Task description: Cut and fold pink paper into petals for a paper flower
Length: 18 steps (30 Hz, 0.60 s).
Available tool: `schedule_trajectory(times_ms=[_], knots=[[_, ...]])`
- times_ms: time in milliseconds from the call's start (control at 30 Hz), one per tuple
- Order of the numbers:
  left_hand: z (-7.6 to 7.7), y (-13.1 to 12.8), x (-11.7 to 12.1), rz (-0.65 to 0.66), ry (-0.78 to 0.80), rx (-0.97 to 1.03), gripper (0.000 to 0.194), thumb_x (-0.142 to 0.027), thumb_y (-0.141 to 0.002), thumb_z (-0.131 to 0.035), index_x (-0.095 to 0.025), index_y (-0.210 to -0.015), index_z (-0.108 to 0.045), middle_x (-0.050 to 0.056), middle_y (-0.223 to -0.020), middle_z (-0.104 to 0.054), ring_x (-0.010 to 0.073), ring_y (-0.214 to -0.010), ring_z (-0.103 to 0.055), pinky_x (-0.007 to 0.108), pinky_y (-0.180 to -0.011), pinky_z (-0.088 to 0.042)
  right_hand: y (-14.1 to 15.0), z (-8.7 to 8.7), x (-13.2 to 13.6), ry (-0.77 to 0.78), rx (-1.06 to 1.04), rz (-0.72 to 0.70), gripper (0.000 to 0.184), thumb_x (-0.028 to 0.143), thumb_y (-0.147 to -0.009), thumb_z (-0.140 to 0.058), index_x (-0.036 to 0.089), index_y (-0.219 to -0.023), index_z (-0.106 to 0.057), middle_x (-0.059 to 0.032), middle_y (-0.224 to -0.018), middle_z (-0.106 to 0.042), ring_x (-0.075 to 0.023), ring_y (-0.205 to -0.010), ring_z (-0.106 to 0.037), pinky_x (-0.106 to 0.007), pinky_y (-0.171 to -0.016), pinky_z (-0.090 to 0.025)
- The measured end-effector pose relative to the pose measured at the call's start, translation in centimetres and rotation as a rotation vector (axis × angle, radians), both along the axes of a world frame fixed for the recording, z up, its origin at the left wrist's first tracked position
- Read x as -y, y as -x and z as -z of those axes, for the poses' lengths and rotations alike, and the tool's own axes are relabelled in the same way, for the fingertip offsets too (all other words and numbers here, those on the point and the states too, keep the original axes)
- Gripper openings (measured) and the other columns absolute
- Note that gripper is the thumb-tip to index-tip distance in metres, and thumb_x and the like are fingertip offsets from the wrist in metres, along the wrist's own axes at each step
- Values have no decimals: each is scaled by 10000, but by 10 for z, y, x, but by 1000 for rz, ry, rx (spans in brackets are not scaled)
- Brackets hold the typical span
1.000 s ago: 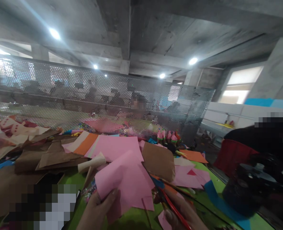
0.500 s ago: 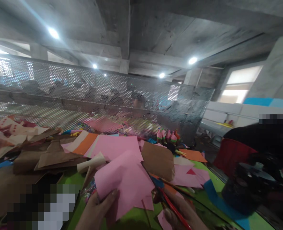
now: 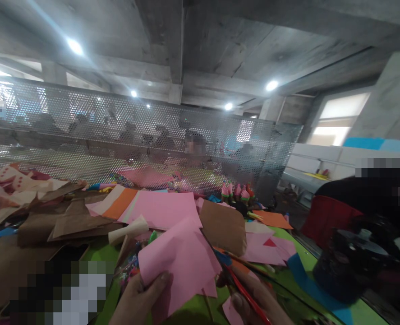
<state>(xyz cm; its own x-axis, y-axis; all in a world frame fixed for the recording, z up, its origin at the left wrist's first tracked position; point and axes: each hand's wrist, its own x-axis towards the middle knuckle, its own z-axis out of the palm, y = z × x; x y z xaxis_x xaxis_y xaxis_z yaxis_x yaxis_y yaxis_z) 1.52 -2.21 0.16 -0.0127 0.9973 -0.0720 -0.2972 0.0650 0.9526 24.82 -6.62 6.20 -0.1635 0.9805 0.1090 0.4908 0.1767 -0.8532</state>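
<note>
A pink paper sheet (image 3: 181,266) is pinched at its lower left between the thumb and fingers of my left hand (image 3: 144,293), its top curling upward. My right hand (image 3: 257,293) is closed around red-handled scissors (image 3: 245,293) at the sheet's right edge; their blades are mostly hidden. A small pink paper scrap (image 3: 232,311) shows by the right thumb. Behind the held sheet lies a larger pink sheet (image 3: 166,207), with a brown paper piece (image 3: 223,225) to its right. A cream paper roll (image 3: 128,229) sits to the left.
Brown paper (image 3: 81,221) and a pixelated dark object (image 3: 51,280) cover the left of the green table (image 3: 200,313). Small pink-topped figures (image 3: 243,193) stand before a perforated metal screen (image 3: 135,135). A dark container (image 3: 342,271), blue strip (image 3: 304,277) and a person in black (image 3: 362,185) are right.
The held pink sheet has shifted slightly right and down with my left hand, uncovering a small green item behind its upper left edge. My right hand has barely moved.
</note>
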Motion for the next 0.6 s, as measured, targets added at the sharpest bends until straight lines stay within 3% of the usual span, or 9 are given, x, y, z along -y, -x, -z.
schedule_trajectory(times_ms=[167,300,600], knots=[[-1,-1,1,-8,-14,-35,539,-564,-508,-812,-102,-783,-774,126,-751,-746,254,-713,-652,275,-631,-503,-2,10,-4,-23,-103,16,620,741,-755,-505,178,-981,-636,25,-595,-449,-102,-469,-441,-212,-448,-413],[-5,-3,4,5,-14,-29,528,-566,-519,-804,-96,-756,-772,107,-692,-729,231,-641,-630,273,-583,-484,-4,17,-7,33,-162,-1,593,716,-749,-553,173,-978,-622,60,-528,-358,-96,-450,-407,-194,-424,-367],[-14,-4,7,0,-13,-19,489,-577,-491,-807,-117,-645,-746,101,-665,-723,230,-633,-620,280,-591,-490,1,16,-9,-44,-190,47,571,722,-722,-575,179,-891,-621,-5,-681,-494,-125,-556,-455,-206,-460,-350]])
